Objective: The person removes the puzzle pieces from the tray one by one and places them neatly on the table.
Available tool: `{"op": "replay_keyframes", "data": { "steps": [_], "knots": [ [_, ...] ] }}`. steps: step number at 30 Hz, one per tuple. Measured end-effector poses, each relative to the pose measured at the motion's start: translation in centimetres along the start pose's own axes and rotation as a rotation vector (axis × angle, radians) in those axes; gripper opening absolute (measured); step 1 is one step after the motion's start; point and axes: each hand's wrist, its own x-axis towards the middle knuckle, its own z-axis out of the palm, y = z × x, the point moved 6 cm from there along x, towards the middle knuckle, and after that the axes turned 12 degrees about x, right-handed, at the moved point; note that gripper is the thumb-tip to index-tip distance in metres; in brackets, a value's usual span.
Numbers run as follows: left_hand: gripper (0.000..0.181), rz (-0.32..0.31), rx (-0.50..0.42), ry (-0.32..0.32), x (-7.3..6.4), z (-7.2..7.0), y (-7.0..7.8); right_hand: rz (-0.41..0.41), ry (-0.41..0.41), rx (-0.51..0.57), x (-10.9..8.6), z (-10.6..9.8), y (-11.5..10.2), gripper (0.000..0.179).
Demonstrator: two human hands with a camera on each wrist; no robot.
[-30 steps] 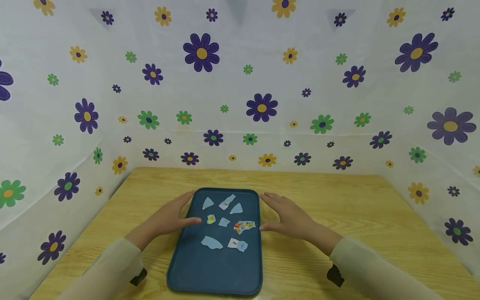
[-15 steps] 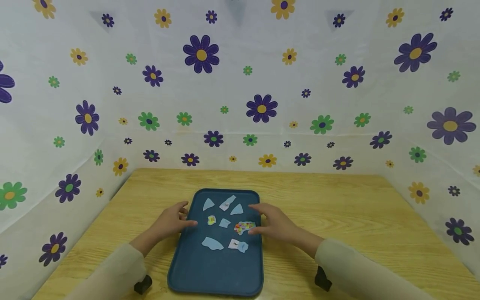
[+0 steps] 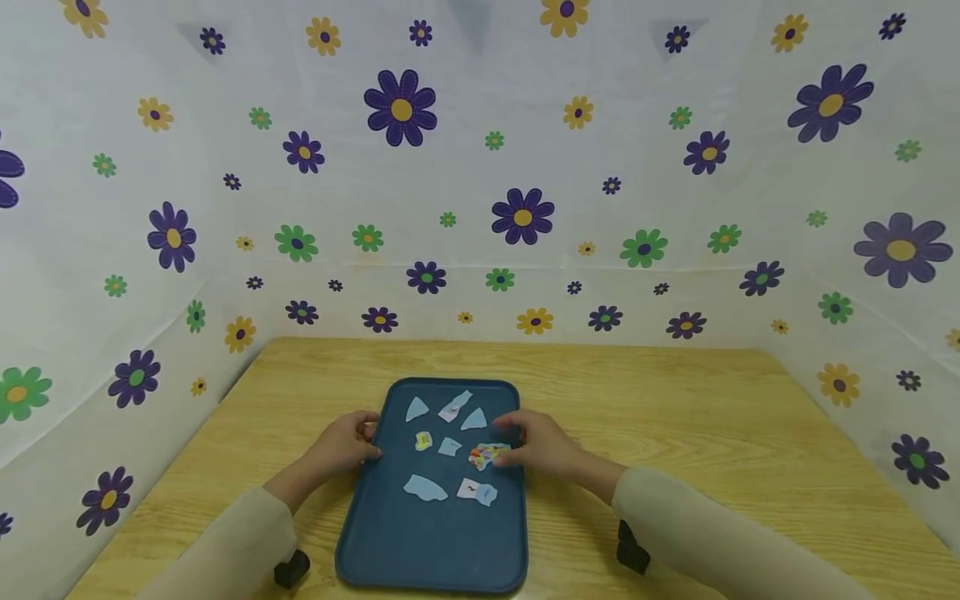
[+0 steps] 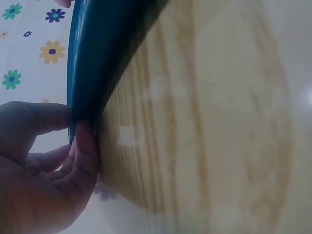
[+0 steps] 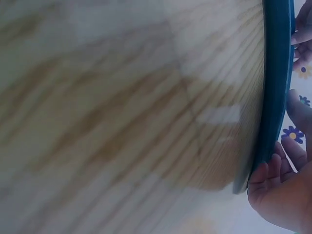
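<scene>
Closest to the camera are two pale sleeves (image 3: 225, 542), each with a small black block (image 3: 292, 570) showing below the wrist. Between them lies the near end of a dark blue tray (image 3: 427, 554), standing lengthwise on the wooden table (image 3: 675, 408).

A little farther in, a pale blue piece (image 3: 425, 487) and a pink-and-blue piece (image 3: 477, 492) lie flat on the tray. Beyond them comes a middle row: a yellow piece (image 3: 423, 441), a small blue scrap (image 3: 450, 447) and a colourful piece (image 3: 483, 455).

Level with that row, the left hand (image 3: 343, 444) pinches the tray's left rim, its thumb on one side and curled fingers on the other, with no gap left. The right hand (image 3: 546, 446) grips the right rim, fingers curled against the outside, the thumb tip showing in front of the colourful piece. Half a second ago both hands were more spread; they have since closed in on the rim. That makes the tray, rather than any single piece, the thing in hand. Whether its underside is off the table, I can't tell.

At the far end lie two triangles (image 3: 416, 408) with a strip (image 3: 454, 406) between them. Behind the table hangs a flowered white cloth (image 3: 450, 158).
</scene>
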Motion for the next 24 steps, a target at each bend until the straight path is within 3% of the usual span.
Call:
{"op": "replay_keyframes", "data": {
  "steps": [9, 24],
  "knots": [
    [0.06, 0.02, -0.066, -0.032, 0.2, 0.1, -0.3, -0.01, -0.005, 0.011, 0.8, 0.5, -0.1, 0.041],
    [0.061, 0.014, -0.101, -0.049, 0.3, 0.3, -0.5, -0.085, -0.025, -0.068, 1.0, 1.2, -0.2, 0.032]
  ]
}}
